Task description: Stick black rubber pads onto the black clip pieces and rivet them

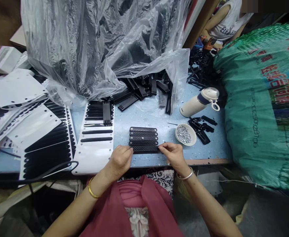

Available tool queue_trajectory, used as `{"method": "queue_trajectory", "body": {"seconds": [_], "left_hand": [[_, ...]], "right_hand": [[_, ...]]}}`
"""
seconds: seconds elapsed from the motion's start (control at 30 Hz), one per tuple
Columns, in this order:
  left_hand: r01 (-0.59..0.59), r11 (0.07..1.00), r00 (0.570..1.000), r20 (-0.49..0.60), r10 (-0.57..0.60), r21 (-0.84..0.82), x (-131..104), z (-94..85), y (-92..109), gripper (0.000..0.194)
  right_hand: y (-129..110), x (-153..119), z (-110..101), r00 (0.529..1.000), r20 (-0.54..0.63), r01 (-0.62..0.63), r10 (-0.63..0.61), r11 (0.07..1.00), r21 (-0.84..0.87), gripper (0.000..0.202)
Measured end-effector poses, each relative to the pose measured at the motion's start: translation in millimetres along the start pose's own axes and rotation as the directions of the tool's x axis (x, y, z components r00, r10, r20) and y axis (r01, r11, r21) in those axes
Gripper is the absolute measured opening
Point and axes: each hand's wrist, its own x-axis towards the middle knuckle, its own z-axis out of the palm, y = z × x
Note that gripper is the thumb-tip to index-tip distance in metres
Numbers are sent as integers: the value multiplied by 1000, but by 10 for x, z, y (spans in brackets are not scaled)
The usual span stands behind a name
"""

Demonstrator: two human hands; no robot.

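Both hands grasp the near end corners of the black block (143, 139): the left hand (121, 159) with curled fingers, the right hand (175, 156) with thumb and forefinger pinched. The block, made of textured strips side by side, lies on the blue table (124, 120). Right of the block sits the bowl of screws (185, 135); left of it, the white sheet (92, 154) with black strips. Beyond the block are loose black parts (141, 89) and clear plastic (144, 42), with the bottle (196, 103) beyond to its right.
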Motion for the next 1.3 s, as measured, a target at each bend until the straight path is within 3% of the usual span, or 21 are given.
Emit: {"method": "queue_trajectory", "body": {"seconds": [0.37, 0.63, 0.77, 1.0, 1.07, 1.13, 1.2, 1.3], "left_hand": [[-25, 1000, 999, -30, 25, 15, 27, -2, 12, 19], [-44, 999, 997, -60, 46, 32, 32, 9, 16, 20], [-43, 998, 998, -42, 45, 42, 18, 18, 5, 22], [-20, 999, 999, -40, 22, 50, 11, 8, 11, 24], [-6, 998, 999, -36, 8, 59, 13, -7, 16, 23], [19, 997, 1000, -26, -17, 71, 15, -28, 23, 21], [48, 995, 999, -25, -46, 84, 10, -51, 34, 19], [78, 994, 995, -66, -72, 83, -6, -75, 40, 14]], "right_hand": [[2, 147, -29, 983, 134, -136, 126, 988, 66, 17], [-39, 164, -88, 953, 243, -194, 183, 981, 19, 28], [-6, 180, -56, 957, 272, -65, 100, 989, -134, 33], [-90, 152, -32, 979, 147, 186, -142, 919, -348, 23], [-196, 174, -13, 946, 145, 323, -289, 827, -459, 22], [-310, 217, 67, 884, 223, 461, -411, 683, -567, 21], [-402, 279, 208, 839, 344, 541, -422, 571, -617, 20], [-475, 385, 464, 816, 467, 578, -341, 505, -641, 19]]}}
